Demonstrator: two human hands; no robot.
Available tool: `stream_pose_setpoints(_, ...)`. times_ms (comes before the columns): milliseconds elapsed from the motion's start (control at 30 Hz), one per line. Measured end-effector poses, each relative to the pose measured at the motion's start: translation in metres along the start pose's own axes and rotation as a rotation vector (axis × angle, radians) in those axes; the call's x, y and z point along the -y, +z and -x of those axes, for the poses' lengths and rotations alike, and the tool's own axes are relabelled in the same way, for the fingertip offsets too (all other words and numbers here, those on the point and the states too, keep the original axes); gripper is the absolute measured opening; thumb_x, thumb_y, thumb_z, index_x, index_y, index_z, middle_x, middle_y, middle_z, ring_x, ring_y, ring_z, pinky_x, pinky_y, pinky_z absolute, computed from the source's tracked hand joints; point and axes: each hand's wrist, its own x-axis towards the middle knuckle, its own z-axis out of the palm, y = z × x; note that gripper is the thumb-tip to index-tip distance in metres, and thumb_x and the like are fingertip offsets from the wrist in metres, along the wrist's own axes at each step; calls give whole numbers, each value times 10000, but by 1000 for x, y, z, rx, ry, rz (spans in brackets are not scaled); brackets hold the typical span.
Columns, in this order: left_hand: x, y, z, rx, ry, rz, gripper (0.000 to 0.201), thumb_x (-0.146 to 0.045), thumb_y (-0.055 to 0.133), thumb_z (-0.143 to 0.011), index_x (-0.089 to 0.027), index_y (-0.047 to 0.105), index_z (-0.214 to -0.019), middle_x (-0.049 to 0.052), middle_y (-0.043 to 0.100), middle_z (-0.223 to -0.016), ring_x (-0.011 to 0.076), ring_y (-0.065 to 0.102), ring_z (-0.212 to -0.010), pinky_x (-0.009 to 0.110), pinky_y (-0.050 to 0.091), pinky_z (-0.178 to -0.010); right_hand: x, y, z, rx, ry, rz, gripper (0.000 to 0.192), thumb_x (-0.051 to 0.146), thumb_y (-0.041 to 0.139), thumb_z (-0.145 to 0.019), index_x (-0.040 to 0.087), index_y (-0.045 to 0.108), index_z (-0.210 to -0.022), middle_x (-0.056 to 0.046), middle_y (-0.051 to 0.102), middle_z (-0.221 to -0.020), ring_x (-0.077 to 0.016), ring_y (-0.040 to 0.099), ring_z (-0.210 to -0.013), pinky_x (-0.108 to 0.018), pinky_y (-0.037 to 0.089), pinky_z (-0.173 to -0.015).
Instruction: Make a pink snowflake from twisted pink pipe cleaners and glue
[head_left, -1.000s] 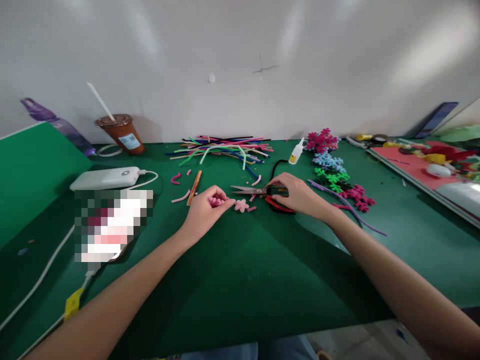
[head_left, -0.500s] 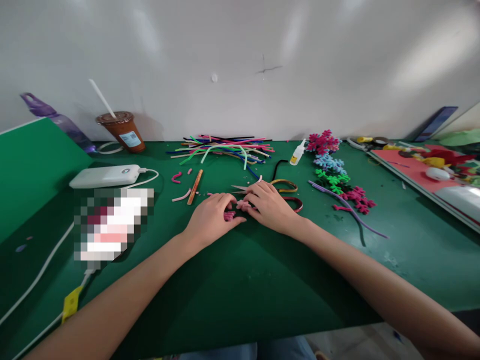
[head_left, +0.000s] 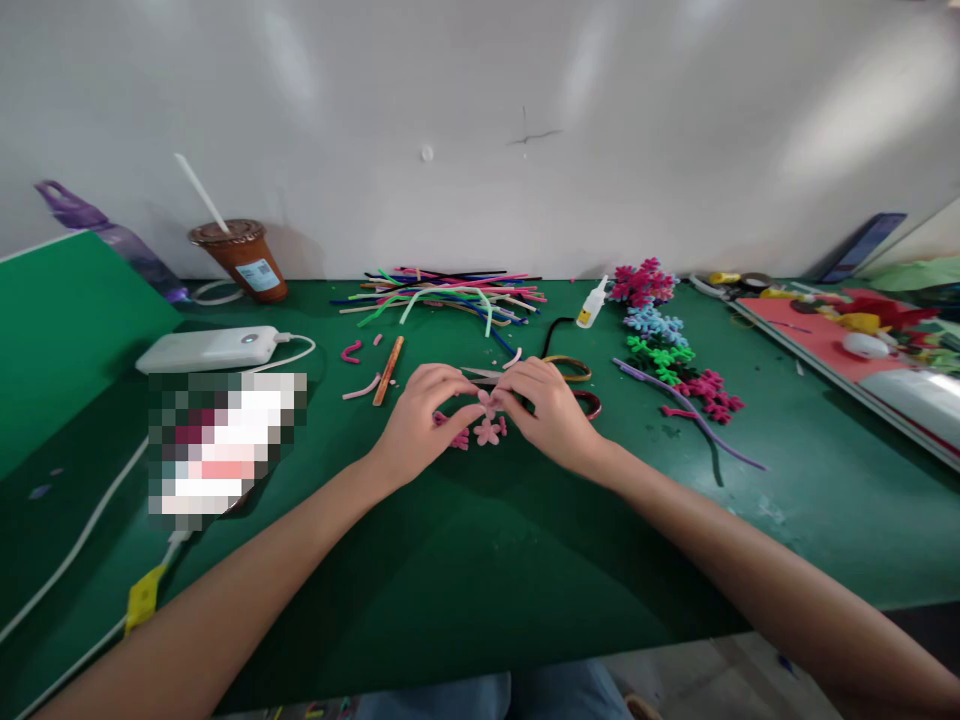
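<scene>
Between my two hands is a small pale pink pipe-cleaner flower (head_left: 489, 403), pinched by the fingertips and partly hidden by them. My left hand (head_left: 424, 425) has its thumb and index finger at the flower's left side. From the right, my right hand (head_left: 551, 405) grips it with thumb and fingers. Just below, a second pale pink flower (head_left: 487, 432) lies flat on the green table (head_left: 510, 570). A darker pink piece (head_left: 456, 435) shows partly under my left hand. Scissors (head_left: 571, 370) with open blades lie behind my right hand.
Loose pipe cleaners (head_left: 442, 295) are heaped by the wall. A glue bottle (head_left: 591, 305) and coloured pipe-cleaner clusters (head_left: 656, 335) stand to the right, near a purple stem (head_left: 697, 415). Leftward are a brown stick (head_left: 388, 370), power bank (head_left: 210, 350), blurred-out device (head_left: 225, 450) and drink cup (head_left: 244, 260).
My hands have risen slightly and my fingers have shifted around the pink flower. The second pale pink flower on the table has come into sight below them.
</scene>
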Motion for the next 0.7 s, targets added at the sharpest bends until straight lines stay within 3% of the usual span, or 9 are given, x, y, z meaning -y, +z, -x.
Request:
stream_pose_setpoints(100, -1, 1, 0, 27, 46, 67, 131, -323, 588, -860, -211, 655, -869, 65, 645, -920, 216, 538, -1027, 373, 417, -927, 7, 1, 0, 21, 52, -204, 209, 194, 466, -913, 191, 552, -723, -23, 607, -775, -159, 526, -807, -305, 410, -767)
stream_pose_setpoints(233, -3, 1, 1, 56, 28, 106, 139, -310, 559, -877, -212, 632, -810, 62, 642, -890, 213, 549, -985, 369, 430, -891, 11, -1, 0, 122, 227, -447, 240, 217, 454, -904, 188, 523, -677, -1, 573, -725, -127, 536, -702, -269, 433, -681)
stream_pose_setpoints(367, -6, 1, 1, 70, 8, 128, 161, -322, 549, -879, -206, 615, -789, 63, 634, -875, 210, 546, -953, 356, 430, -865, 11, -4, -1, 189, 321, -553, 262, 266, 457, -908, 177, 545, -677, 0, 577, -716, -117, 547, -669, -258, 439, -658)
stream_pose_setpoints(533, -9, 1, 2, -4, -46, 149, 165, -314, 556, -872, -192, 591, -766, 63, 618, -862, 198, 551, -908, 338, 432, -838, 13, -7, -2, 173, 258, -419, 277, 324, 475, -918, 177, 579, -709, -14, 596, -739, -129, 547, -709, -264, 432, -676)
stream_pose_setpoints(700, -10, -1, 1, 27, -88, 183, 201, -322, 527, -884, -192, 598, -749, 53, 626, -860, 197, 555, -908, 331, 428, -847, 8, -5, 2, 193, 115, -323, 311, 276, 421, -950, 182, 563, -690, -16, 598, -721, -132, 562, -719, -282, 457, -718)
